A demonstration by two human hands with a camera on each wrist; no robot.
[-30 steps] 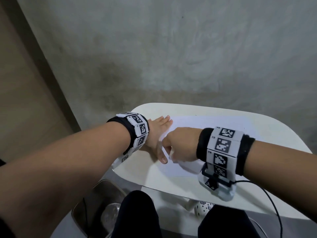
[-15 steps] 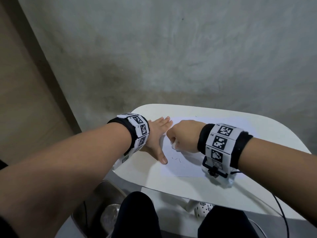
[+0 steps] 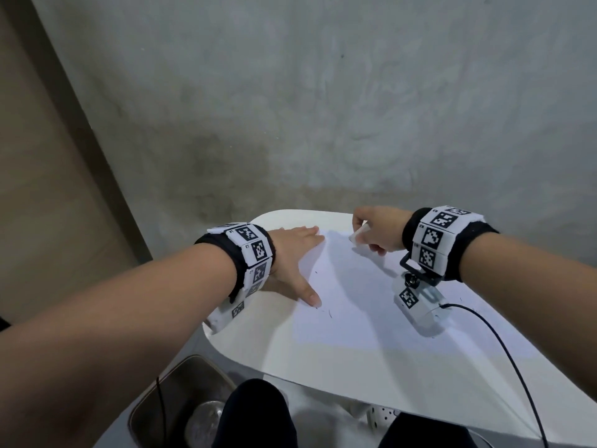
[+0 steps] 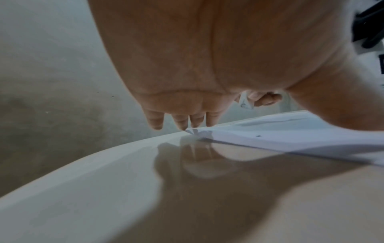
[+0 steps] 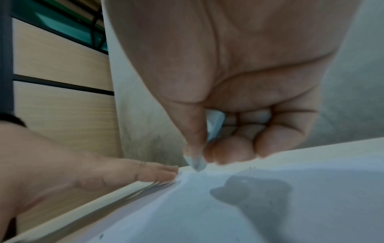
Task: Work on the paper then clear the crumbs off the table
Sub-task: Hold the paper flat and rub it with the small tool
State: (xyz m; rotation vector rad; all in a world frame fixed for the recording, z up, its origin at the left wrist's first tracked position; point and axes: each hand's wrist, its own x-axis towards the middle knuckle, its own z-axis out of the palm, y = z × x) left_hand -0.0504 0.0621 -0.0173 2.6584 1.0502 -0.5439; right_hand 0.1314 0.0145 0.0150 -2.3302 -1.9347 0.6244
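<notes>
Stained grey concrete wall [image 3: 323, 108] beside pale wood panelling [image 3: 38, 189].

Left wrist band [image 3: 250, 253]: black fabric cuff wrapped with white square tiles, each printed with a black-and-white fiducial code.
Left camera housing [image 3: 226, 313]: white, hangs under the left wrist band; one code tile on its side.
Right wrist band [image 3: 442, 237]: same black cuff, white coded tiles, small lettering beside the tiles.
Right camera mount [image 3: 416, 273]: black bracket with a screw, below the right wrist band.
Right camera housing [image 3: 420, 310]: white, rounded, one code tile.
Cable [image 3: 504, 357]: thin, black, runs from the right camera housing.
Forearms: bare, no sleeves.
Legs [image 3: 255, 415]: dark trousers.
</notes>
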